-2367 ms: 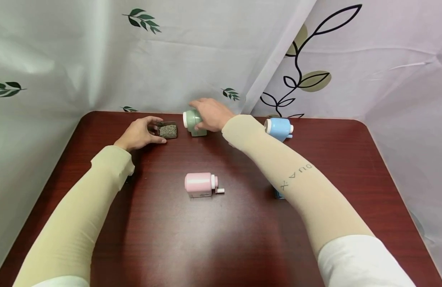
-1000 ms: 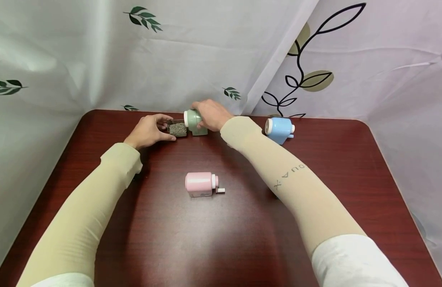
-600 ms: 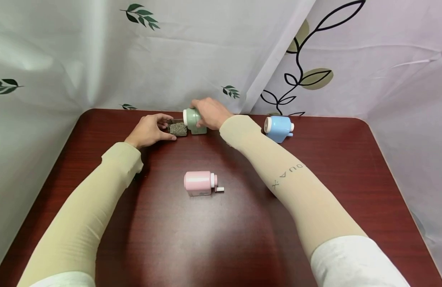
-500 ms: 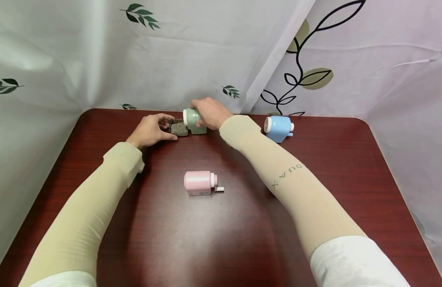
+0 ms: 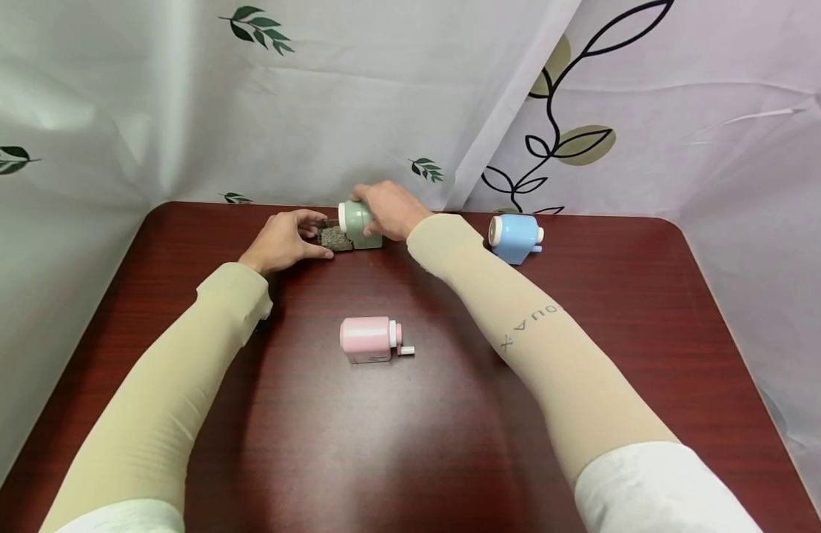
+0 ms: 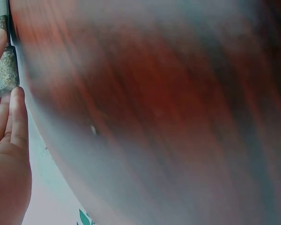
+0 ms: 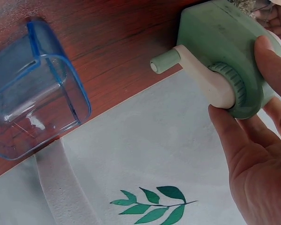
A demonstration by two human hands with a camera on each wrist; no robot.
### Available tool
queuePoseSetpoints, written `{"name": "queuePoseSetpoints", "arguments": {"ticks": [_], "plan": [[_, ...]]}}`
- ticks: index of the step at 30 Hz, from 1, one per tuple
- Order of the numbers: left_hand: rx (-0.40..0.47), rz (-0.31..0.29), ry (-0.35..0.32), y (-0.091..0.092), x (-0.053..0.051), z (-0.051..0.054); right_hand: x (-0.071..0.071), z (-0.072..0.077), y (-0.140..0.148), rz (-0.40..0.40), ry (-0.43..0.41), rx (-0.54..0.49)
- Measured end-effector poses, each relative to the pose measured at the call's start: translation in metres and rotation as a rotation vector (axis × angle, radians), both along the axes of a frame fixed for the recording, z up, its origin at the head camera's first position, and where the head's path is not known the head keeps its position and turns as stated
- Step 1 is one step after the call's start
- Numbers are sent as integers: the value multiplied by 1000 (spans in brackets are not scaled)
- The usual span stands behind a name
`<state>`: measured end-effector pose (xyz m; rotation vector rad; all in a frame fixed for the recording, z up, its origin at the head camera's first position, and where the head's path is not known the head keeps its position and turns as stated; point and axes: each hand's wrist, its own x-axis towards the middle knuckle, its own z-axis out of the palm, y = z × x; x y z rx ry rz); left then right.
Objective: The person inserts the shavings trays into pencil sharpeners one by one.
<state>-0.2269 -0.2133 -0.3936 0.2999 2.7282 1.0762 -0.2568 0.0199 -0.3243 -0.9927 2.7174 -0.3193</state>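
In the head view my left hand point(image 5: 282, 240) holds a small clear drawer point(image 5: 335, 237) full of pencil shavings, thumb on the near side and fingers on the far side. The left wrist view shows the same shavings drawer point(image 6: 8, 70) between thumb and fingers. My right hand point(image 5: 393, 209) grips a green crank pencil sharpener point(image 5: 369, 240), which stands at the table's back edge. The drawer's right end meets the sharpener's lower left side; how far it is inside I cannot tell. In the right wrist view the sharpener's crank handle point(image 7: 201, 84) points away from the fingers.
A pink crank sharpener point(image 5: 366, 339) lies mid-table. A light blue one point(image 5: 517, 235) stands at the back right. In the right wrist view a clear blue open box point(image 7: 33, 98) sits by the back edge. A white curtain point(image 5: 337, 104) hangs behind the table.
My left hand has moved right with the shavings drawer, from a gap beside the green sharpener up against it. My right hand keeps its grip on the sharpener, almost still.
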Motion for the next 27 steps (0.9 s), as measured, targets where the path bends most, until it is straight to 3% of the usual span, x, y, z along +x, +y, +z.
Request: {"name": "queuePoseSetpoints", "arguments": {"ticks": [27], "plan": [[-1, -20, -11, 6, -9, -1, -2, 0, -5, -1, 20, 47]]}}
